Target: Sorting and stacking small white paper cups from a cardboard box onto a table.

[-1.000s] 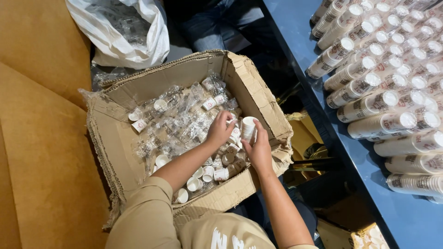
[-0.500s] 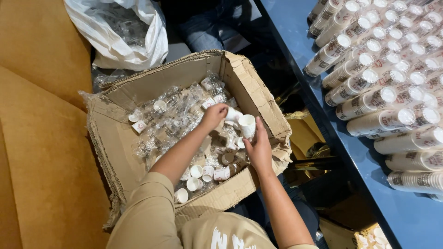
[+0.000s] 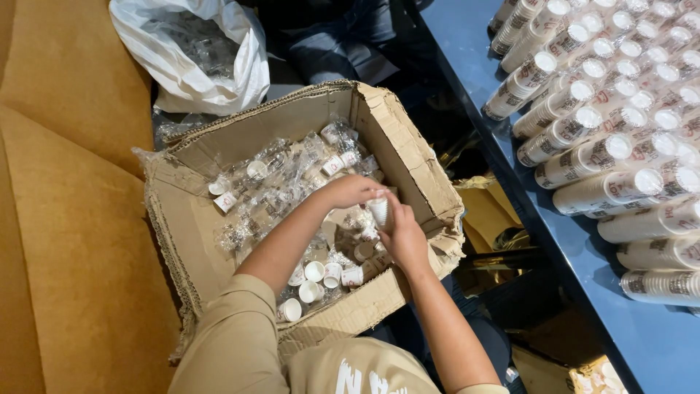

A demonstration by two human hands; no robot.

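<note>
A torn cardboard box (image 3: 408, 157) holds several small white paper cups, some loose (image 3: 315, 271) and some in clear plastic wrap (image 3: 273, 182). Over the box's right side, my right hand (image 3: 403, 237) grips a short stack of small cups (image 3: 379, 211). My left hand (image 3: 352, 191) reaches across from the left, its fingertips on the top of that same stack. Both forearms stretch out from beige sleeves at the bottom of the view.
A blue table (image 3: 510, 168) on the right carries several long stacks of nested paper cups lying on their sides (image 3: 590, 157). A white plastic bag (image 3: 193, 55) with clear wrappers sits behind the box. A tan padded surface (image 3: 65, 219) fills the left.
Both hands have lifted slightly from the pile and come together on the cup stack. My left hand moved right, onto the top of the cups held by my right hand.
</note>
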